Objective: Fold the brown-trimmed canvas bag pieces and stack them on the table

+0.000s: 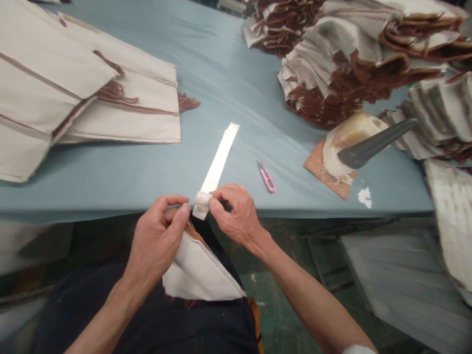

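My left hand (157, 238) is closed, its thumb and fingers pinching the upper corner of a white cloth piece (202, 280). That piece hangs over my lap, with a brown layer showing along its edge. Close beside it, at the table's front edge, my right hand (236, 211) pinches the curled near end of a white strip (220, 160). The rest of the strip stretches away flat on the table. Both hands' fingertips are near each other but apart. Pink thread snips (266, 176) lie to the right of the strip.
On the blue-covered table (147, 172), flat white cloth pieces (140, 123) with brown ties lie at left. A whitish pot (334, 142) with a dark handle (376, 145) stands on a brown square at right. Bundled white-and-brown pieces (332, 59) are heaped behind it.
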`<state>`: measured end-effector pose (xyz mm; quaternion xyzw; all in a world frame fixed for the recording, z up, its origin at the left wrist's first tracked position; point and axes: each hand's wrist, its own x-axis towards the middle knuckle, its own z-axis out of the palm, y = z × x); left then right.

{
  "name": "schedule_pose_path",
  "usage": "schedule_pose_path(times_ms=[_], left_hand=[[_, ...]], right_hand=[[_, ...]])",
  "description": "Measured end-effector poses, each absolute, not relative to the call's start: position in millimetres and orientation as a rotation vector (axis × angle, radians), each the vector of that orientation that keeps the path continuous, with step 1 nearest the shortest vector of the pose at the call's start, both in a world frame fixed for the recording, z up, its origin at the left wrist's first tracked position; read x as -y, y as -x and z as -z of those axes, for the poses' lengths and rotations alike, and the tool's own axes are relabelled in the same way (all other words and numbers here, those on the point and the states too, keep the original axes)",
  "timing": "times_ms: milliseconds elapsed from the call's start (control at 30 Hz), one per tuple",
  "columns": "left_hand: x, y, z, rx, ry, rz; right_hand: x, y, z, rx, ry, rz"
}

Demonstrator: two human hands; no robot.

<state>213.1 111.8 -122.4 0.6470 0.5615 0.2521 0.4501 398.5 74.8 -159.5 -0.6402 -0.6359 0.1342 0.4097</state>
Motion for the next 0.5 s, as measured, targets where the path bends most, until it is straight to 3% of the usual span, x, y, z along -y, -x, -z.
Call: schedule_pose_path(times_ms=[500], left_hand=[[-122.8,-227.7,136.7,-1.193,-1.712,-0.520]], right_hand=[[-72.9,-394.8,155.9,1.584,1.564,-0.292]])
